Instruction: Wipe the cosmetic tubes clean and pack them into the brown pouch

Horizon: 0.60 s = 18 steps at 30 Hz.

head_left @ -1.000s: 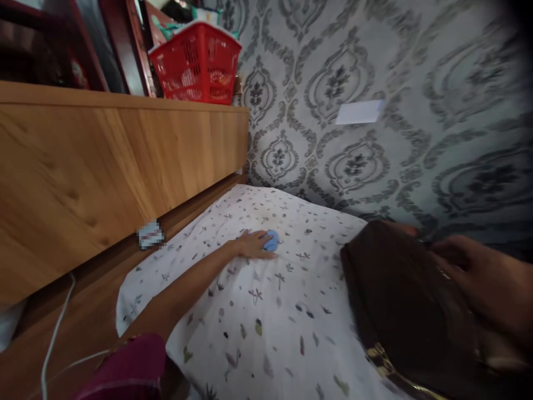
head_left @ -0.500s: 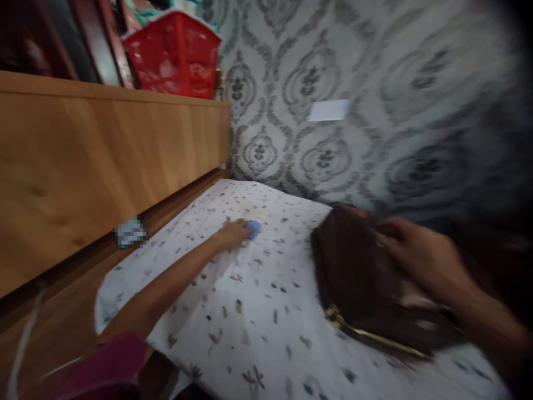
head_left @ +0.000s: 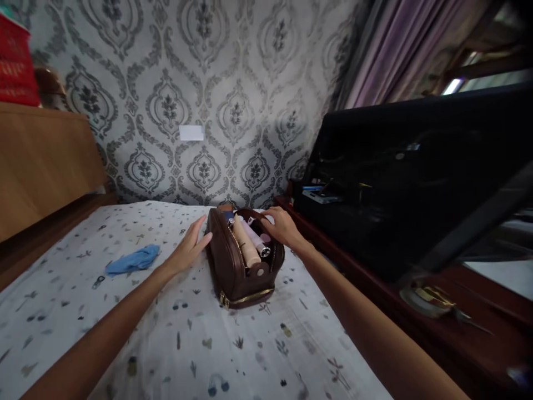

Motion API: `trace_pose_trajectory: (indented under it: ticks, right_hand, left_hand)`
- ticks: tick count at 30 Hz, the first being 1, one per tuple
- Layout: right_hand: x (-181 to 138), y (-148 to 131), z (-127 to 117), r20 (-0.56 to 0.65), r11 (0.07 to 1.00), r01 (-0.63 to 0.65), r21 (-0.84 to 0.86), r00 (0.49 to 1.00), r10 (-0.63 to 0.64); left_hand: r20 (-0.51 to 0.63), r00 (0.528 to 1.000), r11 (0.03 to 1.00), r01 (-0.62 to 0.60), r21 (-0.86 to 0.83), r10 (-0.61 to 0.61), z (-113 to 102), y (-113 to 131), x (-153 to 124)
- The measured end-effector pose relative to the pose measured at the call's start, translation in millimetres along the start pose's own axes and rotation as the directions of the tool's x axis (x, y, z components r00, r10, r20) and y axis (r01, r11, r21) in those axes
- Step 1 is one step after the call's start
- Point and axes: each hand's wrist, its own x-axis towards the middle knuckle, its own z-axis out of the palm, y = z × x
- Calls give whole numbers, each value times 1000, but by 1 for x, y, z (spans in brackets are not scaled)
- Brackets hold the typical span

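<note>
A brown zip pouch [head_left: 233, 269] stands unzipped on the patterned white bed sheet [head_left: 175, 333], with tubes and small bottles [head_left: 247, 244] showing inside. My left hand [head_left: 189, 250] rests flat against the pouch's left side, fingers stretched out. My right hand [head_left: 281, 225] lies on the pouch's right rim, its fingers spread and curled over the edge. A crumpled blue cloth [head_left: 133, 260] lies on the sheet to the left of my left hand, apart from it.
A wooden headboard [head_left: 41, 161] runs along the left, with a red basket [head_left: 14, 66] on top. Patterned grey wallpaper [head_left: 216, 83] is behind the bed. A dark wooden table [head_left: 458, 333] on the right carries a large black screen [head_left: 416, 172] and small items.
The view has swung right. My left hand has let go of the blue cloth and moved to the pouch. The pouch now stands upright and open between both hands.
</note>
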Motion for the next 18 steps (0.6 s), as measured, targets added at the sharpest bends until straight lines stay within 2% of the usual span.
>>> trace_pose_trajectory:
  ticks: [5,10,13,18]
  right_hand:
    - [20,1,14,140,995,-43,86,990,30]
    - [34,-10,35,145,978,-117,174,985,93]
    - [36,-11,40,141,962,-131,241,985,99]
    - [31,-7,35,158,900,-167,402,981,111]
  left_hand:
    - [-38,999,993,-21,-116,16,31,9,26]
    - [-9,1000,991,10,-133,-12,52,8,33]
    - [-2,1000,990,0,-138,0,56,8,35]
    - [-14,1000,993,2,-114,-3,51,9,36]
